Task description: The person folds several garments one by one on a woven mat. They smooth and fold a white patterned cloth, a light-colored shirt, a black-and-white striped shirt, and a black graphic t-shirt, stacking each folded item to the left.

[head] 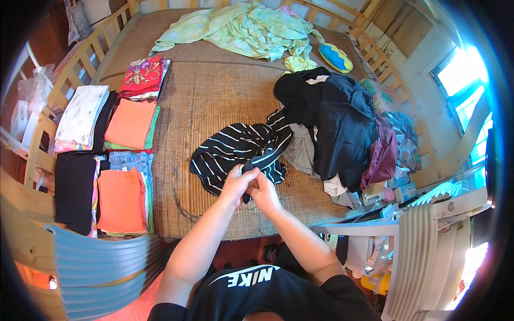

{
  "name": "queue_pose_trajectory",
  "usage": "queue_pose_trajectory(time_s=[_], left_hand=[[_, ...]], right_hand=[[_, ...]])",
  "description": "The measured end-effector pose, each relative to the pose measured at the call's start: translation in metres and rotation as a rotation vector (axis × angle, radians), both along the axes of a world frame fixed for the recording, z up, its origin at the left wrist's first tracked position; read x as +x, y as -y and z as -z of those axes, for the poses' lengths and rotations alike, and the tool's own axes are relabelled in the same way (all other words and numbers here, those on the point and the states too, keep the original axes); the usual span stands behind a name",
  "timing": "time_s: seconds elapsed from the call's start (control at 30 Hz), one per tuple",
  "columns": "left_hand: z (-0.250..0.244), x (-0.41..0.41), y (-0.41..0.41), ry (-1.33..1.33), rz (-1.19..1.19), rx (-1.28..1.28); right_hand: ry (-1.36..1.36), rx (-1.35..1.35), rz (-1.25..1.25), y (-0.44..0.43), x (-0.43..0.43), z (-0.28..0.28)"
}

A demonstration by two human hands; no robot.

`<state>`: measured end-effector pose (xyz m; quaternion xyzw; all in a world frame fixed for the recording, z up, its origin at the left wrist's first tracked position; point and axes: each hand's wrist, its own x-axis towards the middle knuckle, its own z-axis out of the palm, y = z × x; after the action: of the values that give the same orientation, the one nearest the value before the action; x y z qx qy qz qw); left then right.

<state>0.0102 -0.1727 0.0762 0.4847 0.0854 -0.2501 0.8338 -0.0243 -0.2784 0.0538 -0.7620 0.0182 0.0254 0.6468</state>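
Observation:
A black garment with white stripes [229, 150] lies crumpled on the woven mat [200, 92] in front of me. My left hand [235, 182] and my right hand [263, 188] meet at its near edge, pinching a dark band of the cloth between their fingers. The fingertips partly hide that fold. To the right is a loose heap of dark clothes [341, 120], close against the striped garment's far end. Folded stacks stand at the left, among them orange cloths [122, 200], black cloth [76, 192], a white printed cloth [82, 116] and a red patterned cloth [142, 78].
A pale green sheet [241, 30] lies bunched at the far side, near a blue and yellow cushion [335, 58]. Wooden rails [94, 50] edge the bed. A white shelf [361, 228] with various items stands at the near right.

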Motion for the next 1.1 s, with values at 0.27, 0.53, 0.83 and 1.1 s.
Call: queue_pose_trajectory(time_s=[0.27,0.53,0.83,1.1], left_hand=[[-0.004,0.021,-0.037,0.579,-0.249,0.831],[-0.035,0.028,-0.084,0.429,-0.169,0.500],[-0.055,0.024,-0.114,0.319,-0.193,0.387],[-0.065,0.015,-0.130,0.352,-0.132,0.387]], right_hand=[[0.235,-0.417,0.324,0.062,0.076,0.011],[-0.004,-0.906,-0.315,0.095,0.128,0.043],[0.165,-0.627,-0.098,0.058,0.090,0.060],[0.091,-0.304,-0.166,0.048,0.096,0.043]])
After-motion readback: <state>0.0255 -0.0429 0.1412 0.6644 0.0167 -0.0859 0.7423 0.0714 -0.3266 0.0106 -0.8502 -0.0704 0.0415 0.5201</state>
